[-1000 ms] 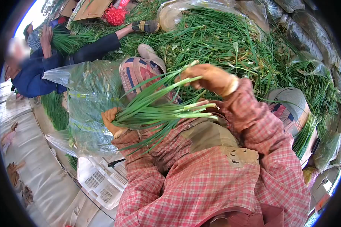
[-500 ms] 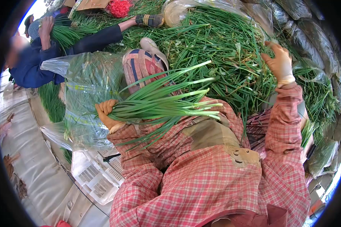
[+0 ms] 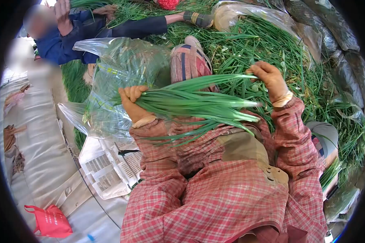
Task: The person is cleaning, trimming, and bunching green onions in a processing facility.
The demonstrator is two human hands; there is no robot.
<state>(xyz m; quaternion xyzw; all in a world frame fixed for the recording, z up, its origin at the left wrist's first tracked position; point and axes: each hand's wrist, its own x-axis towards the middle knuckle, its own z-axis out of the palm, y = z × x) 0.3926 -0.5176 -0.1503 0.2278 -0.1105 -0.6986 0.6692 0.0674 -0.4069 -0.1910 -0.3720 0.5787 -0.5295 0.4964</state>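
Gloved in orange-tan, my left hand (image 3: 134, 101) is closed around the leafy end of a bunch of garlic chives (image 3: 194, 99). The bunch lies across above my lap, its pale stem ends pointing right. My right hand (image 3: 270, 81), gloved too, pinches the pale tip of an upper stalk between thumb and fingers. Other stem ends spread loose below it. Beyond both hands, a big heap of loose chives (image 3: 247, 48) covers the ground. A clear plastic bag (image 3: 121, 77) with greens inside stands just past my left hand.
A co-worker in dark blue (image 3: 65, 44) sits at upper left, holding greens, one leg stretched toward the heap. Filled plastic bags (image 3: 324, 24) line the upper right. A printed white carton (image 3: 105, 168) and a red bag (image 3: 48, 220) lie at lower left.
My right hand has come down and left from above the heap to the bunch's stem ends and closed on a stalk. My left hand keeps its hold. The view has shifted.
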